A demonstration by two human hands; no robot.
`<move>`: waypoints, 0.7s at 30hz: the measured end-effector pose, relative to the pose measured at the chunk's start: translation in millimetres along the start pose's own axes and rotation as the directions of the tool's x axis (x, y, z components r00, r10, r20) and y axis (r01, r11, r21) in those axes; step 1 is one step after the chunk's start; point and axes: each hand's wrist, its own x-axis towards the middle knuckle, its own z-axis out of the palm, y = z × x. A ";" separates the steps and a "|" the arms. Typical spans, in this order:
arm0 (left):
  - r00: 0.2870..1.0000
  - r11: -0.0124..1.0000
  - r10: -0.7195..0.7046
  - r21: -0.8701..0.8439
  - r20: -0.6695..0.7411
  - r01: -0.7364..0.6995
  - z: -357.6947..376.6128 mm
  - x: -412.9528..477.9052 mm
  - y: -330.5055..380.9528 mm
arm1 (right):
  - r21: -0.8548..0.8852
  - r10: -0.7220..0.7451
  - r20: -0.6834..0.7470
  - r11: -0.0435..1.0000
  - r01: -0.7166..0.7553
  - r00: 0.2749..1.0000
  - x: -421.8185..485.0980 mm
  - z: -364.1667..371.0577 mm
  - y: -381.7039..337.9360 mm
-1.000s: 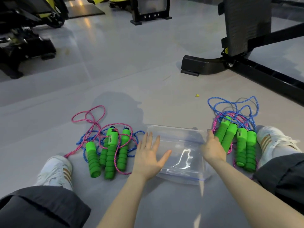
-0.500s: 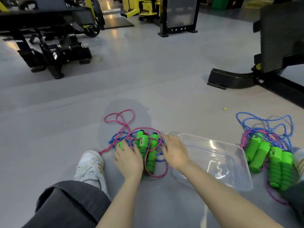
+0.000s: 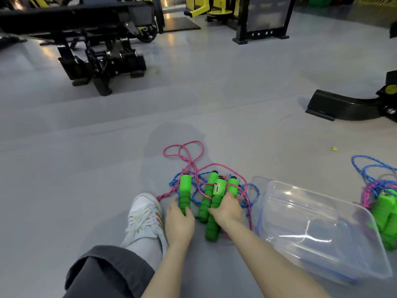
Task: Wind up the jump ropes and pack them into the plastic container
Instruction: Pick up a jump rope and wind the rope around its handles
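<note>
**Both hands on the left rope pile, container empty**

Counts:
- Left pile: 4 green foam handles, tangled in 1 pink rope and 1 blue rope, so 2 jump ropes. The far-left handle lies slightly apart from the other three, which sit side by side; one of those has a lighter green counter block at its top. Any writing on it is too small to read.
- Right pile: cut by the frame edge. Green handles plus blue and pink cord are visible; the handle count can't be told from here.
- 1 clear plastic container on the floor between the two piles, just beside the left one, nothing inside.
- 1 white sneaker with striped side, left of the hands. No readable brand.
- 1 small yellow scrap on the floor, well apart from everything.

Hands:
- left hand: fingers curled round the lower end of the far-left handle, gripping it.
- right hand: palm down over the lower ends of the grouped handles, fingers bent onto them. Touching for sure; whether it has actually closed on them, can't tell.

Background: black gym machine frames and yellow equipment, grey floor.
</note>
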 end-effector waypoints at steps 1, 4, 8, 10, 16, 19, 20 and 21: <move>0.999 1.000 0.008 -0.025 -0.034 -0.009 -3.2 2.2 0.2 | -0.015 0.004 -0.001 1.000 -0.004 1.000 -0.5 -1.0 -0.5; 0.994 0.992 -0.016 -0.126 -0.112 0.002 -8.3 12.0 1.9 | 0.088 0.025 0.013 0.996 -0.026 1.000 5.2 -2.5 0.9; 0.999 0.935 -0.011 -0.355 -0.053 -0.009 -9.3 13.3 20.0 | 0.600 0.020 0.039 0.799 -0.039 0.999 10.0 -20.5 0.9; 0.998 0.892 -0.048 -0.448 0.040 0.061 -9.3 8.6 35.0 | 0.774 -0.021 0.113 0.629 -0.075 0.993 11.4 -41.1 -2.5; 0.939 0.646 -0.036 -0.710 0.341 0.282 -11.8 -4.1 83.9 | 0.801 -0.232 0.264 0.593 -0.079 0.936 3.6 -84.0 2.6; 0.864 0.617 0.051 -0.696 0.500 0.367 -15.2 -16.6 104.1 | 0.883 -0.317 0.236 0.464 -0.067 0.919 -5.3 -101.3 3.6; 0.847 0.636 0.082 -0.682 0.526 0.362 -16.6 -21.1 109.1 | 0.908 -0.327 0.219 0.412 -0.070 0.919 -7.3 -106.2 1.5; 0.831 0.660 0.122 -0.669 0.543 0.341 -18.4 -25.0 114.2 | 0.921 -0.324 0.200 0.385 -0.064 0.925 -9.7 -111.5 -0.1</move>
